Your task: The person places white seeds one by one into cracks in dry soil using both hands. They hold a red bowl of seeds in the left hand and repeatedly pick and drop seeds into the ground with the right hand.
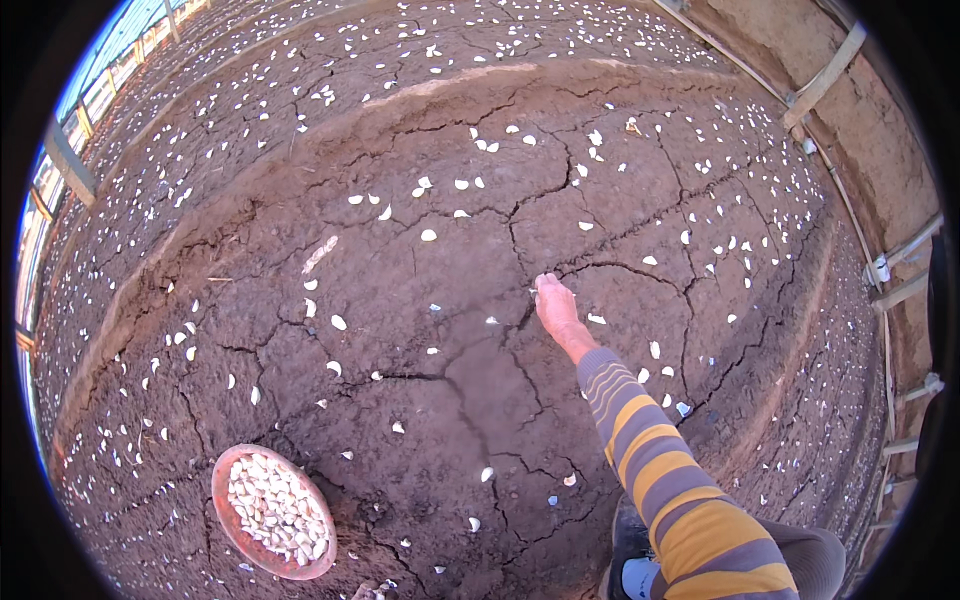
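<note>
My right hand [556,304], at the end of a yellow and purple striped sleeve, reaches down to the cracked soil [480,390] right of the middle. Its fingers are closed around a small white piece, probably a garlic clove, that barely shows at the fingertips. A garlic clove [596,319] lies on the soil just right of the hand, and another [491,320] lies to its left. Only dirt-covered fingertips of my left hand [369,591] show at the bottom edge; what they hold cannot be seen. A reddish bowl [225,517] full of garlic cloves [277,506] stands at the lower left.
Many cloves lie scattered over the soil bed. A raised soil ridge [300,154] curves across the back and left. Wooden posts [69,161] stand at the left; a pipe [847,195] and posts [825,75] line the right. My shoe [628,536] is at the bottom right.
</note>
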